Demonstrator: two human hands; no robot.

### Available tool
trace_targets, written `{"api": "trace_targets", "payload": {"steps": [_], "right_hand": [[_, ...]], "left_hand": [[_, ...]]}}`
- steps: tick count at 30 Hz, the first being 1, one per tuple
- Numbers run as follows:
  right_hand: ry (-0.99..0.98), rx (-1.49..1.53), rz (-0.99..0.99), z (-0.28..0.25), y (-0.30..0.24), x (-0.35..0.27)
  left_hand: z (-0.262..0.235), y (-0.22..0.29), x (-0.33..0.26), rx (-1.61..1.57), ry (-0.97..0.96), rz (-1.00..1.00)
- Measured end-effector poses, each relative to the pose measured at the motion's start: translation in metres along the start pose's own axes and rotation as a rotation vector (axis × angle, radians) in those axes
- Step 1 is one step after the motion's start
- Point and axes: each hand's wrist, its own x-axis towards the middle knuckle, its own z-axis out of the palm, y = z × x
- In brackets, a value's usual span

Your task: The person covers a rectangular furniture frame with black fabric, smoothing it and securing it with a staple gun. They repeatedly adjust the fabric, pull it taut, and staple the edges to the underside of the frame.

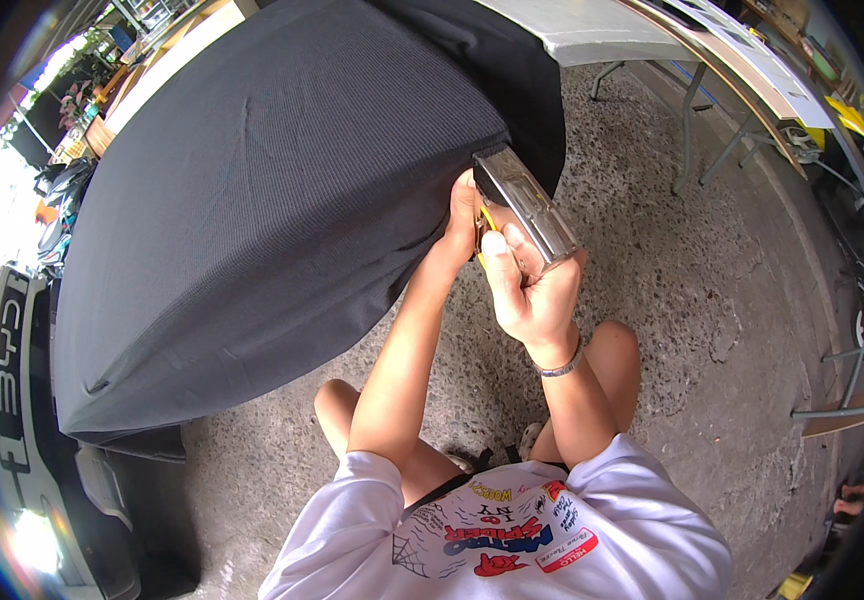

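Note:
Dark ribbed fabric [282,170] is draped over a large, bulky form that fills the upper left and centre. At its near right corner, a shiny metal staple gun [530,205] with a yellow part is pressed close to the cloth. My right hand [540,295] is wrapped around the staple gun from below. My left hand [462,225] is closed at the fabric's edge, just left of the tool, and seems to pinch the cloth there. The tool and the fold hide some of its fingers.
Rough speckled concrete floor [692,300] lies under and around my legs. A grey-topped folding table [602,35] with metal legs stands at the upper right, and boards lean along the right side. The front of a vehicle [52,470] is close by at the left.

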Motion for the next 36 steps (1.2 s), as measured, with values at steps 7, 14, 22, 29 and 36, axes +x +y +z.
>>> {"api": "trace_targets", "payload": {"steps": [7,14,22,29,36], "right_hand": [[-0.011,0.014,0.015,0.000,0.002,0.000],[-0.006,0.028,0.027,0.002,0.000,0.000],[0.021,0.026,-0.032,0.003,0.004,0.002],[0.021,0.008,-0.069,0.004,0.006,0.002],[0.037,0.027,-0.041,0.004,0.006,0.002]], "left_hand": [[0.003,0.008,-0.004,0.016,0.026,-0.036],[-0.005,-0.008,-0.001,0.095,0.022,0.054],[-0.004,-0.007,-0.002,0.039,0.018,0.004],[-0.005,-0.007,-0.003,0.019,0.025,-0.031],[-0.007,-0.014,-0.002,-0.013,0.049,-0.111]]}}
